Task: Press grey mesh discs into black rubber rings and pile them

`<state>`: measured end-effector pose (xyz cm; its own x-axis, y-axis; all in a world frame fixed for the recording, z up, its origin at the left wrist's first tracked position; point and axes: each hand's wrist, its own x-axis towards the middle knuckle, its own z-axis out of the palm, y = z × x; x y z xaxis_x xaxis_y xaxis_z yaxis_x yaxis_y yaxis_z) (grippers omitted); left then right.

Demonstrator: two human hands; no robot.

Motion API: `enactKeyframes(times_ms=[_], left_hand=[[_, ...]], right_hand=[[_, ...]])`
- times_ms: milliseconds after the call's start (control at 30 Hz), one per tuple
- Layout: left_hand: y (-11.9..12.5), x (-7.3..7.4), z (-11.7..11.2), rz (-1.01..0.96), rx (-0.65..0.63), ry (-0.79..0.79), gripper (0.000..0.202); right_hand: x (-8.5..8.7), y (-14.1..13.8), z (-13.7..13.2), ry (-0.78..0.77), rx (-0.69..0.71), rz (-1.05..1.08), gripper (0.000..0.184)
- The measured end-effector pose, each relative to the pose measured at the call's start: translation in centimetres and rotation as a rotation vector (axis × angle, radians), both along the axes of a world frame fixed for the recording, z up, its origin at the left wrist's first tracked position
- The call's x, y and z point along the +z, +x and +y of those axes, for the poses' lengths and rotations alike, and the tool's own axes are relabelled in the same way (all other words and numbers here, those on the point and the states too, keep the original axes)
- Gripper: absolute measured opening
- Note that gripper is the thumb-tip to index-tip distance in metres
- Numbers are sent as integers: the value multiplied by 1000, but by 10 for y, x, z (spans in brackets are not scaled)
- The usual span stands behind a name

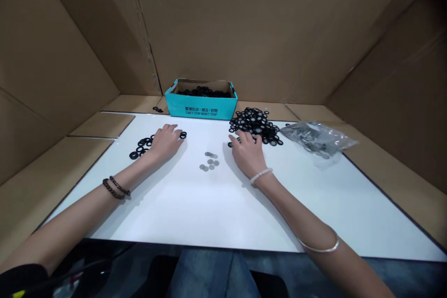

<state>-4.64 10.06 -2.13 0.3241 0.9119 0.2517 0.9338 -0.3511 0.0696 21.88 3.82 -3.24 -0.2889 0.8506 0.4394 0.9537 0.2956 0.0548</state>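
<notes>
My left hand (166, 142) lies palm down on the white table (195, 209), its fingertips beside a black rubber ring (183, 135). A small scatter of black rings (141, 146) sits just left of that hand. My right hand (246, 151) rests against the front of a large heap of black rings with metal centres (254, 125), and its fingertips are partly among them. Between my hands lies a small group of loose silver metal discs (209, 162). Neither hand visibly lifts anything.
A teal cardboard box (200, 107) holding black rings stands at the table's back edge. A clear plastic bag (316, 138) of grey parts lies to the right. Tan cardboard panels (244, 32) wall the back and sides.
</notes>
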Motion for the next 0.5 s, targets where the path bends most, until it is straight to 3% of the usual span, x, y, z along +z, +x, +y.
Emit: enactKeyframes(times_ms=[133,300,367,500], left_hand=[[6,3,3,21,-5,0,29],[10,12,-5,-22,16,54,28],[14,14,-15,-125,16,29,30],[25,12,-38,-475,-64,-178,31]], right_hand=[[0,-17,-9,-134,238,113,25],[-2,-27,-15,-263,381,239,16],[-5,-30,-14,-275,405,239,16],[-10,-34,-10,-290,403,222,18]])
